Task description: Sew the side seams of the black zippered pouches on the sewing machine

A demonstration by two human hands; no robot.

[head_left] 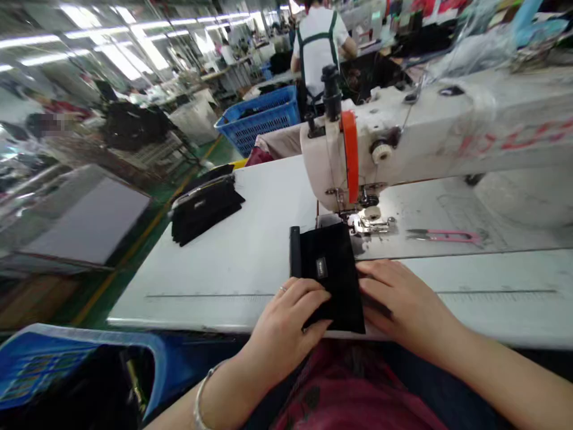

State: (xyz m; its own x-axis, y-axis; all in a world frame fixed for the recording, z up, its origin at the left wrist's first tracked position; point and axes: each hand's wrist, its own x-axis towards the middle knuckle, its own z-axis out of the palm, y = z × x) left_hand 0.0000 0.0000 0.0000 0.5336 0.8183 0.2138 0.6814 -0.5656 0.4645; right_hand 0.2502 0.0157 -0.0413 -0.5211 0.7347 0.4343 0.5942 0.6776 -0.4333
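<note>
Head cam: black fabric piece (339,292) on the counter (224,263) by the sewing machine (430,140), which hides stuff behind it. Left grip (286,316) and right grip (403,298) half-curled at the fabric's edges, can't tell if pinching. Pink snips (452,236) right, black stack (203,212) left. Fabric label (321,268) and red machine lettering (519,141): unreadable.

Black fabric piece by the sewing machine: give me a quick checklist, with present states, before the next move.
1. Left hand on the black fabric piece: ok, fingers lie over its near left part.
2. Right hand at the piece: ok, fingertips at its right edge.
3. Pink snips off the piece: ok, they lie apart, to its right.
4. Black stack apart from the piece: ok, farther left.
5. Needle up or down: cannot tell, too small.
</note>
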